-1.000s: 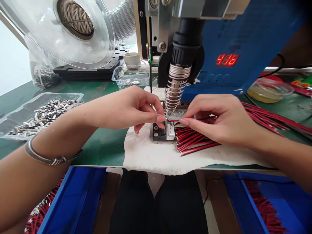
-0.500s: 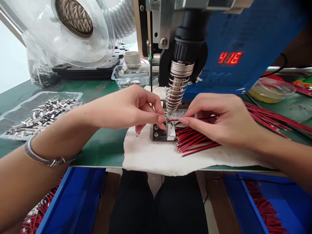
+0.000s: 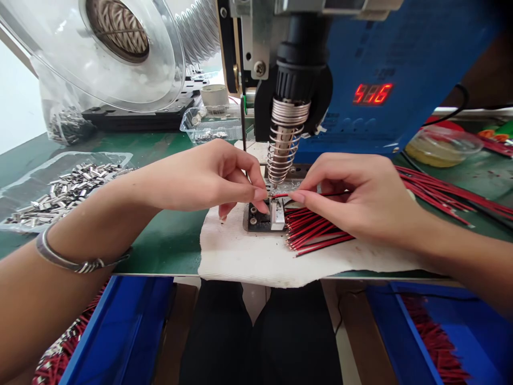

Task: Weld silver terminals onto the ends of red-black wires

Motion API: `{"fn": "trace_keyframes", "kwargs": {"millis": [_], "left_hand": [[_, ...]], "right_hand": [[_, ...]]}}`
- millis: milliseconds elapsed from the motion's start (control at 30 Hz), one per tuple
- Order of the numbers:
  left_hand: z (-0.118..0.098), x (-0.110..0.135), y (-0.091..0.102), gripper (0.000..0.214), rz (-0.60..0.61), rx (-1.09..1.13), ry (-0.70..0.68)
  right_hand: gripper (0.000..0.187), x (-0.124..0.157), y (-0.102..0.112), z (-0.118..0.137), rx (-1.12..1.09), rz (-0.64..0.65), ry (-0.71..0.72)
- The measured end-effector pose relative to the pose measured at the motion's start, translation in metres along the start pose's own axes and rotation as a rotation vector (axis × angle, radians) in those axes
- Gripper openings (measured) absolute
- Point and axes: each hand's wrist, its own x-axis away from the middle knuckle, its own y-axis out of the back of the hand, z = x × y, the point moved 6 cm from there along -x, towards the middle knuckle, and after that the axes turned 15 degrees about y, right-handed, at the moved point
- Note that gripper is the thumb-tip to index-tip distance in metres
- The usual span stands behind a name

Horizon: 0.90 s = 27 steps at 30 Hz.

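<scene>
My left hand (image 3: 208, 176) pinches thumb and forefinger together at the small metal fixture (image 3: 264, 216), beneath the coiled spring tip of the soldering head (image 3: 282, 147). What sits in that pinch is too small to make out. My right hand (image 3: 356, 195) pinches a thin red wire (image 3: 280, 195), its end pointing left into the fixture. A bundle of red wires (image 3: 316, 230) lies on the white cloth (image 3: 256, 256) under my right palm. A silver bracelet (image 3: 68, 259) circles my left wrist.
A plastic tray of small metal terminals (image 3: 64, 187) lies at left. A clear reel (image 3: 116, 48) stands behind. The blue machine (image 3: 401, 69) shows a red digit display (image 3: 372, 93). Blue bins (image 3: 120, 331) with red wires sit below the table edge. More red wires (image 3: 441, 192) trail right.
The hands have held their pinch at the fixture. The view has shifted slightly, and the display digits have changed.
</scene>
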Motion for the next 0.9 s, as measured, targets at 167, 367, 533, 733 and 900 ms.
{"fn": "trace_keyframes", "kwargs": {"millis": [167,367,533,733,900], "left_hand": [[0.0002,-0.0003,0.0001,0.008,-0.003,0.024,0.009],[0.0009,0.0021,0.0011,0.008,-0.003,0.038,0.005],[-0.0013,0.0019,0.0009,0.007,0.002,0.051,-0.010],[-0.0023,0.0009,0.0018,0.009,0.002,0.055,0.002],[-0.0004,0.0019,0.0026,0.010,0.009,0.043,-0.004]], "right_hand": [[0.016,0.0008,-0.0007,0.0001,0.003,-0.003,0.006],[0.013,0.0007,0.0004,0.0015,0.010,-0.030,0.014],[0.013,0.0003,-0.0002,0.0018,0.006,-0.029,0.015],[0.013,0.0005,0.0000,0.0017,0.005,-0.040,0.018],[0.013,0.0009,-0.0003,0.0012,-0.006,-0.031,0.004]]}}
